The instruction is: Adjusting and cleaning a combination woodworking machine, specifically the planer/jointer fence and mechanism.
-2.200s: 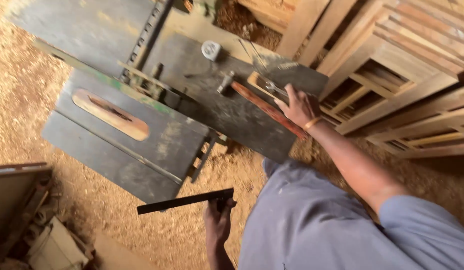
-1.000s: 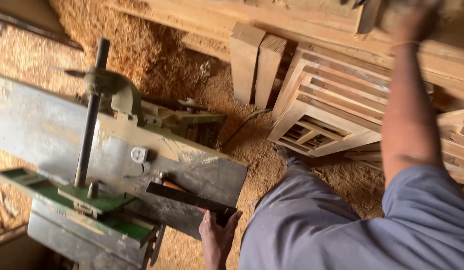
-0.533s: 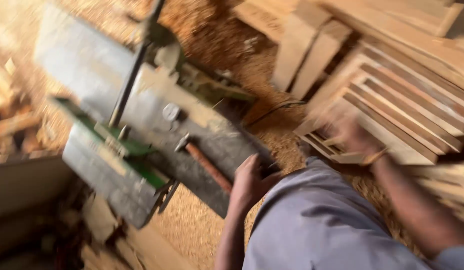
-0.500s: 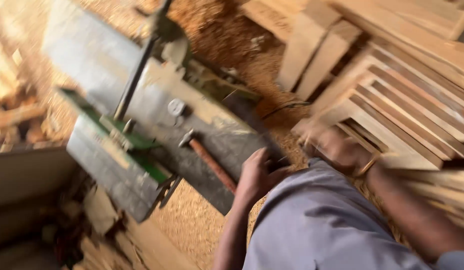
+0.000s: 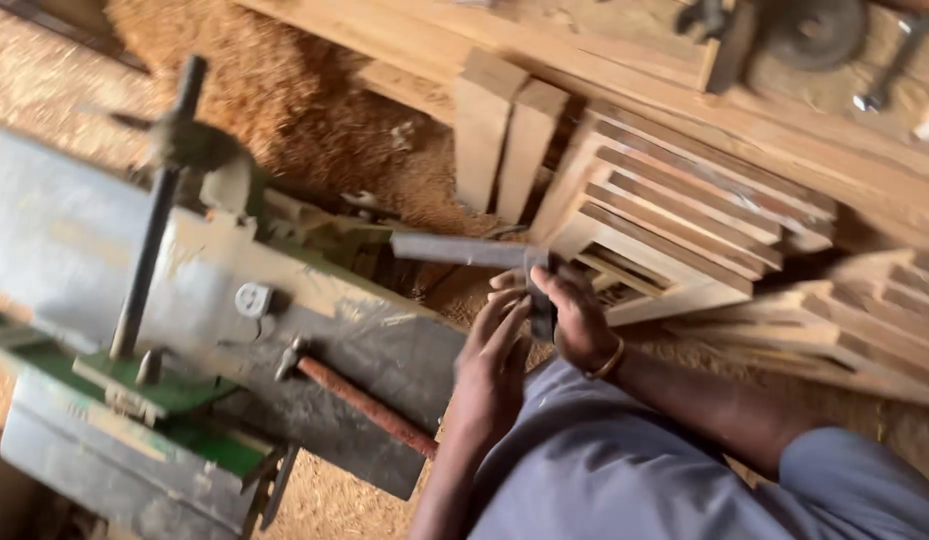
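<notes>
My right hand [image 5: 577,318] grips the stock of a dark metal try square [image 5: 465,251], whose flat blade points left over the machine's edge. My left hand [image 5: 493,358] is raised beside it, fingers extended and touching the square's stock from the left. Both hands hover just above the right edge of the grey steel woodworking machine table [image 5: 75,240]. A hammer with a reddish handle [image 5: 360,402] lies on that table, below and to the left of my left hand.
A black rod [image 5: 153,230] crosses the machine, with a green fence part [image 5: 145,385] beneath it. Slatted wooden frames [image 5: 685,220] and upright planks [image 5: 505,140] are stacked to the right. Sawdust [image 5: 285,90] covers the floor. A wooden bench [image 5: 685,50] with tools runs along the top.
My right hand came back from the wooden frames and took hold of the square. My left hand lifted off the table edge to meet it. The view swung and steadied.
</notes>
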